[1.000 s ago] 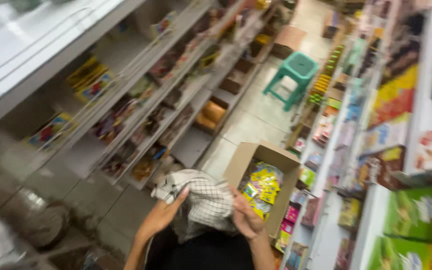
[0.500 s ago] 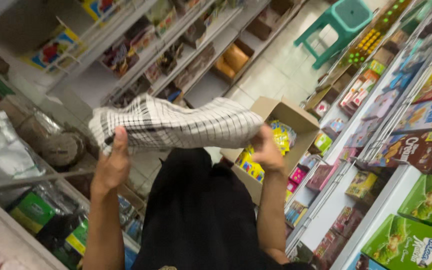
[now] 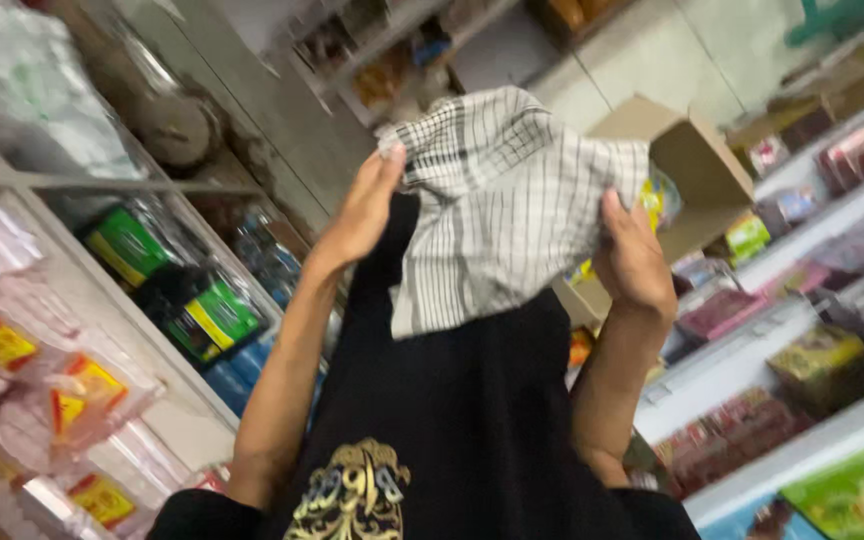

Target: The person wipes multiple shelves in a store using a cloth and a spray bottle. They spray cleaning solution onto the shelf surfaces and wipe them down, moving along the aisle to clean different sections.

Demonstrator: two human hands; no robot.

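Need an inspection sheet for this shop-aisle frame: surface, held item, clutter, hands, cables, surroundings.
Surface: pale tiled floor between shelves; no worktop seen.
Job's things: checked white cloth, held up and spread between both hands, its lower edge hanging over a black shirt.
Clutter: open cardboard box behind the cloth, yellow packets inside.
Grippers: left hand grips the cloth's left edge; right hand grips its right edge.
Cables: nothing seen.
Surroundings: stocked shelves on both sides, green boxes left, packaged goods right; image blurred.

Matt checked woven cloth (image 3: 507,205), brown cardboard box (image 3: 687,160), glossy plastic packets (image 3: 72,395)
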